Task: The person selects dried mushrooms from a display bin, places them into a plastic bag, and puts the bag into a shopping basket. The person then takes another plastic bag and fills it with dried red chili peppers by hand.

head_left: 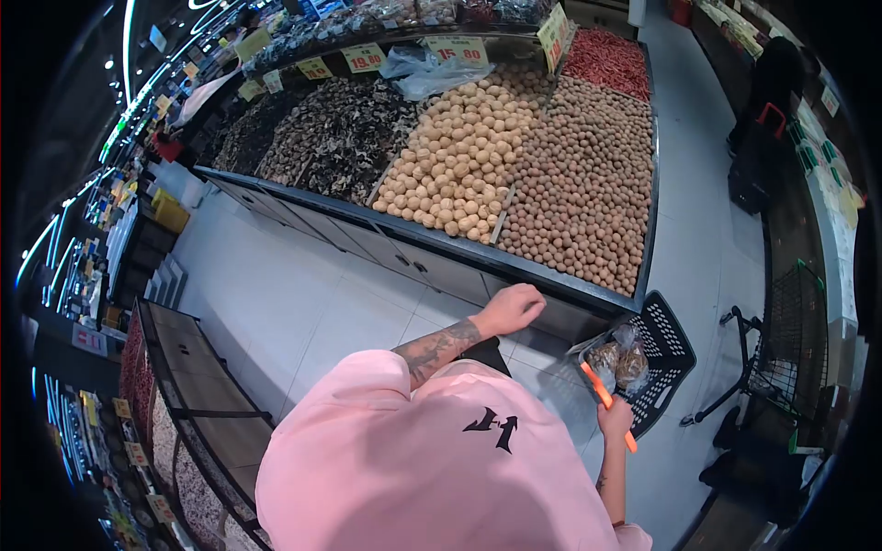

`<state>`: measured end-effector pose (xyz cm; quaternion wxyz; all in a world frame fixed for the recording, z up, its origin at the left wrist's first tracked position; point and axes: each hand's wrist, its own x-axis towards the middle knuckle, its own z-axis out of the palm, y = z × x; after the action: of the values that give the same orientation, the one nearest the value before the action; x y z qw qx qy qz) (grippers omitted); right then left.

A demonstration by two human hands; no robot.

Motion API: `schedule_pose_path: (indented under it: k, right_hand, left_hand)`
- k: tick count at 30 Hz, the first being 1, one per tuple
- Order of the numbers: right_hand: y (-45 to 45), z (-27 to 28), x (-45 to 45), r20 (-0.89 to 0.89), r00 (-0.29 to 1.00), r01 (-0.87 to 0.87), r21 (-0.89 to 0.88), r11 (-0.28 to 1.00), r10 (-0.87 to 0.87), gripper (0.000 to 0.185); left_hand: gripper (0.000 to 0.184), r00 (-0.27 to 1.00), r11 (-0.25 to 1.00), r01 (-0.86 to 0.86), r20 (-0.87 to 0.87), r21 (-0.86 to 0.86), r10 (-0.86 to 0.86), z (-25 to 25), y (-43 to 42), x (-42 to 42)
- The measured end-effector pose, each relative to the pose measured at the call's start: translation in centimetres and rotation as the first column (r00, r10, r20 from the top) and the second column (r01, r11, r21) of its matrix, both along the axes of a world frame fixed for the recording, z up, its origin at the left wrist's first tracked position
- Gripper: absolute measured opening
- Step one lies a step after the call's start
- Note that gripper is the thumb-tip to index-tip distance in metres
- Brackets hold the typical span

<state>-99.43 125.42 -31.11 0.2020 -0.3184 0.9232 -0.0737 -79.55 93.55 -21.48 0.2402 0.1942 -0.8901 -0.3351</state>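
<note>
Stretching across the aisle ahead, the counter [459, 280] is carrying pale, walnut-like nuts [450, 170] and small brown round dried goods [574, 174]. The black basket [671, 340] is sitting just beside its near right corner, with clear bags of brown goods [629, 361] lying inside. The right hand [614, 419] is closing its grip around the orange handle [599, 386], near one end; centring that grip over the load would probably be steadying the basket better, and a little room from the counter's corner would be sparing it knocks. The right arm is reaching forward and out to the side. The left arm is bending across the front, with the left hand [510, 310] hovering near the counter's edge, wrist turning down; its palm is hiding, so whether that grip is open or closed cannot be told.
</note>
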Motion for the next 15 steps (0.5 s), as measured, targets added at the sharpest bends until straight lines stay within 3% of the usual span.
schedule_pose_path:
  k: [2, 4, 8, 10, 12, 15]
  right_hand:
    - [-3.2, 0.1, 0.8, 0.012, 1.0, 0.012, -0.018, 1.0, -0.011, 0.032]
    - [-6.0, 1.3, 1.0, -0.048, 0.998, 0.049, 0.186, 0.981, -0.041, 0.034]
    - [-6.9, 0.6, 0.8, -0.105, 0.986, 0.15, 0.181, 0.972, -0.132, 0.036]
    - [-7.3, -0.5, -0.3, -0.119, 0.984, 0.16, 0.22, 0.962, -0.136, 0.036]
    - [-8.6, -1.2, 0.2, -0.127, 0.983, 0.159, 0.259, 0.953, -0.13, 0.036]
    - [-10.9, -2.2, 0.4, -0.264, 0.945, 0.272, 0.304, 0.913, -0.193, 0.037]
  left_hand:
    - [0.014, 0.981, 0.981, -0.189, -0.055, -0.041, 0.187, 0.8, -5.7, 2.5]
    - [0.014, 0.933, 0.934, -0.357, -0.046, 0.017, 0.357, 3.3, -11.2, 4.7]
    - [0.014, 0.837, 0.846, -0.524, -0.244, -0.103, 0.489, 4.0, -24.4, 7.5]
    - [0.013, 0.808, 0.806, -0.575, -0.254, -0.143, 0.531, 4.3, -31.7, 7.9]
    - [0.026, 0.818, 0.726, -0.575, -0.259, -0.377, 0.514, 3.6, -40.1, 8.2]
    - [0.059, 0.761, 0.667, -0.608, -0.075, -0.43, 0.645, 5.2, -48.3, 7.1]
